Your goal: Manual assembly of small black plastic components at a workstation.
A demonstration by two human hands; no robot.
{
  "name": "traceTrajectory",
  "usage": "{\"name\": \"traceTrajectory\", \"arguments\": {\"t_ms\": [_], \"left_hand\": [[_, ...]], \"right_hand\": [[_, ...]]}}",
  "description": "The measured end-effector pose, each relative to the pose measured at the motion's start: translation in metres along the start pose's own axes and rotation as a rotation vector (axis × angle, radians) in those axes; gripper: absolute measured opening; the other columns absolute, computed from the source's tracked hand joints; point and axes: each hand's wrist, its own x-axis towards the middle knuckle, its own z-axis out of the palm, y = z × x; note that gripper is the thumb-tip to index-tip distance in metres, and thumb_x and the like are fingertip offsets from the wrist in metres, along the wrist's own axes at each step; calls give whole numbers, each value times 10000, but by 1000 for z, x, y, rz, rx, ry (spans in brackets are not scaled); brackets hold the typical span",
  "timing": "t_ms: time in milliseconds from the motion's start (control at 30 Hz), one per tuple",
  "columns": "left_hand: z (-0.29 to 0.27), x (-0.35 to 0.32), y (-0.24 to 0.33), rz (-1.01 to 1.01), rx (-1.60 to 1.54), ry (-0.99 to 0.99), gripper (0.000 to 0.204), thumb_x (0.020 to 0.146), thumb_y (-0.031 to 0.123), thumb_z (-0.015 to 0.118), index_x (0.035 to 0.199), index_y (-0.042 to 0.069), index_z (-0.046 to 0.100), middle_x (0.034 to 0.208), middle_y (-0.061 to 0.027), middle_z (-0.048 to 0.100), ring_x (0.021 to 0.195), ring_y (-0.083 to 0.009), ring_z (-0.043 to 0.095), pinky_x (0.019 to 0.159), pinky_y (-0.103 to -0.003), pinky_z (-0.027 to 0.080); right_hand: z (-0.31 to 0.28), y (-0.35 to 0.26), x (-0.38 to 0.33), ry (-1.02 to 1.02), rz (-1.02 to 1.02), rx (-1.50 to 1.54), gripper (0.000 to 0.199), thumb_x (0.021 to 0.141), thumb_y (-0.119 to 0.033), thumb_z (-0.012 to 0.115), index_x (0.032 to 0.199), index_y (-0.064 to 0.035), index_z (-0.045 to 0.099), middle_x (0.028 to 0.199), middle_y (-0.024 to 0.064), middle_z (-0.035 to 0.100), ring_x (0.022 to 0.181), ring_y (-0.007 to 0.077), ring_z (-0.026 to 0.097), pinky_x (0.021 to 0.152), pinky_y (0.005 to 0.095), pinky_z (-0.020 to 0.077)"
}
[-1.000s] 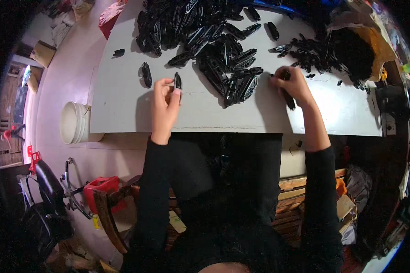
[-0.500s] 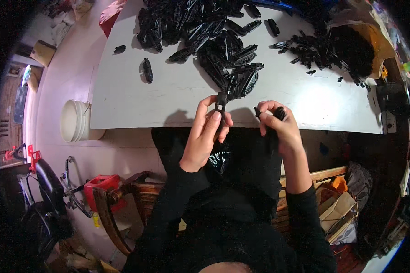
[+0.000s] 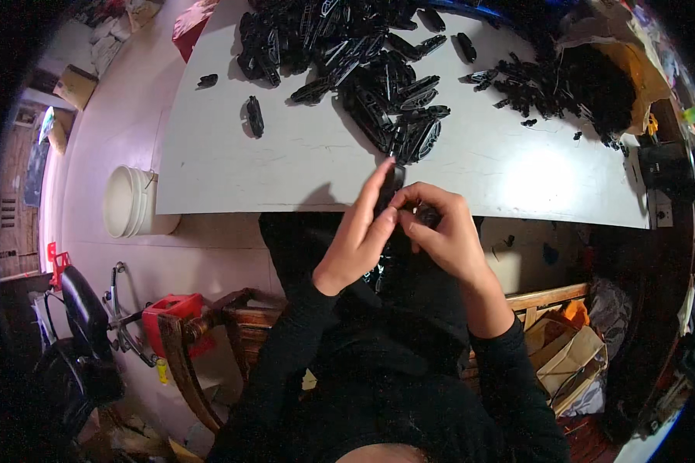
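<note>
Just over the table's near edge, my left hand (image 3: 361,239) holds a long black plastic part (image 3: 391,182) between its thumb and fingers. The far end of this part points toward the heap. My right hand (image 3: 449,233) meets it there, its thumb and index finger pinched against the part beside my left thumb. Small dark pieces (image 3: 428,217) sit in the curl of the right fingers; their exact shape is hidden. Straight ahead lies a heap of black slotted plastic parts (image 3: 363,112), its nearest ones close to the left fingertips.
A white table (image 3: 239,181) spans the front. Small black pieces (image 3: 548,92) spill from a brown paper bag (image 3: 649,81) at the far right. Two loose black parts (image 3: 255,117) lie left of the heap. A white bucket (image 3: 123,202) and a red crate (image 3: 179,312) stand left; a wooden chair surrounds me.
My right hand has moved left to the black plastic part, and its fingers now press against it. My left hand has turned the part and shifted slightly right.
</note>
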Motion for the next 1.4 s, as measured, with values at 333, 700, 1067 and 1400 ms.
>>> {"name": "traceTrajectory", "arguments": {"t_ms": [333,700,1067,1400], "left_hand": [[1,-8,3,-10,81,-22,552,949,162,399,1387,-52,140,1384,-248,295,1301,-292,306,1045,-325,235],[5,-21,-4,-49,30,16,543,936,129,403,1395,-31,160,1402,-225,293,1300,-297,310,1043,-338,248],[-44,-17,6,-163,412,-267,452,808,50,560,1250,27,468,1183,-148,547,1076,-266,533,911,-337,406],[-178,55,-66,-41,1386,672,298,872,211,534,1080,4,487,996,-191,517,901,-341,537,766,-409,435]], "right_hand": [[-1,12,0,82,47,215,241,792,-106,675,947,-11,516,768,15,526,532,57,469,446,193,385],[10,24,-10,111,66,208,142,814,-95,648,856,-3,548,692,3,535,520,61,488,450,192,377],[20,61,-32,-23,-88,-64,358,772,-147,688,1065,-3,540,990,67,577,924,136,546,804,267,435],[-117,68,31,587,-102,-283,139,844,-46,541,940,30,606,794,46,603,720,95,560,645,219,462]]}}
